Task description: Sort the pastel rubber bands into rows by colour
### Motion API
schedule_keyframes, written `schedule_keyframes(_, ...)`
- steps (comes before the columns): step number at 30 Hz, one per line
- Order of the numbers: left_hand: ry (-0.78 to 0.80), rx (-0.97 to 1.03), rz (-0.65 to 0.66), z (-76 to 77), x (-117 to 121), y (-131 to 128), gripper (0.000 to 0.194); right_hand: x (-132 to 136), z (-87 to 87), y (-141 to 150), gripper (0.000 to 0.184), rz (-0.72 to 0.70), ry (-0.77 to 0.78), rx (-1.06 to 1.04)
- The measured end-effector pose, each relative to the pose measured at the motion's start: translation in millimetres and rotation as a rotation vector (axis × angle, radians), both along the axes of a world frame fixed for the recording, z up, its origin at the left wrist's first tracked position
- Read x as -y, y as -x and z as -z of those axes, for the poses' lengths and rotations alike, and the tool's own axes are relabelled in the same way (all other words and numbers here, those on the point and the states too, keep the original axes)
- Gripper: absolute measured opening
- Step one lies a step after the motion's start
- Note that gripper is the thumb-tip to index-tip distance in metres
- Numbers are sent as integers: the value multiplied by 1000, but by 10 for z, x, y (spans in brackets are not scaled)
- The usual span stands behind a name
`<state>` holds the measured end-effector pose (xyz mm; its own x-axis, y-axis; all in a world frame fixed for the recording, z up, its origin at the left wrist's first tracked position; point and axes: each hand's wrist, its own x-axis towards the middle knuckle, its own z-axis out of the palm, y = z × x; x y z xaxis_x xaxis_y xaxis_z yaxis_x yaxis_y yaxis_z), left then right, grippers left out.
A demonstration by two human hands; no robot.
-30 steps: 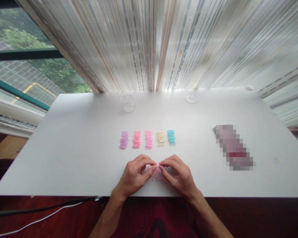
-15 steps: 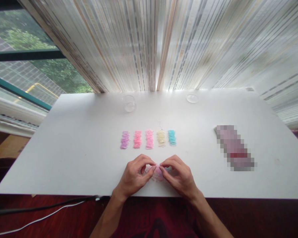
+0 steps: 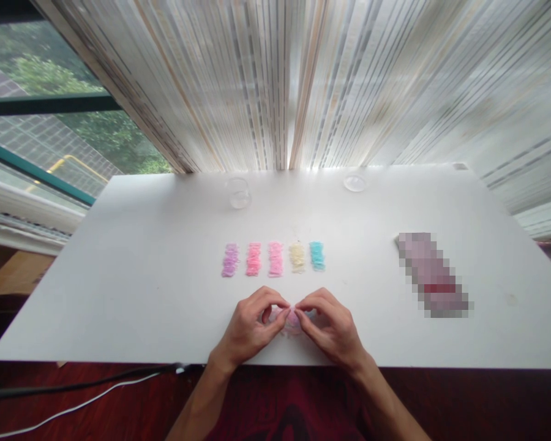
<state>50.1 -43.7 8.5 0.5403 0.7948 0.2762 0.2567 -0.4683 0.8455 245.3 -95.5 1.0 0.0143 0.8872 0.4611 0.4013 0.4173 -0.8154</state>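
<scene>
My left hand (image 3: 251, 321) and my right hand (image 3: 333, 321) meet near the table's front edge, thumb and forefinger pinched on each side. What lies between the fingertips is too small to make out. Just under them is a heap of pale pink and mixed pastel small loops (image 3: 294, 320), partly hidden by the fingers. Beyond the hands, small loops resembling elastic bands lie in separate columns: purple (image 3: 230, 260), coral pink (image 3: 253, 260), light pink (image 3: 275, 260), pale yellow (image 3: 297, 257) and turquoise (image 3: 318, 256).
A clear round container (image 3: 240, 199) stands at the back of the white table (image 3: 142, 263), with a clear round lid or dish (image 3: 354, 183) further right. To the right lies a blurred-out flat, mauve object (image 3: 434, 275). A striped curtain (image 3: 275, 79) hangs behind the table.
Both hands stay pinched together over the heap, with hardly any movement. The view has shifted very slightly.
</scene>
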Motion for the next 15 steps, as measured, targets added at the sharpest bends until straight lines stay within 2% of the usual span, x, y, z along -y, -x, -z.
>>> schedule_keyframes(15,-29,-37,12,-32,-1,6,8,-4,18,-1,12,-21,15,26)
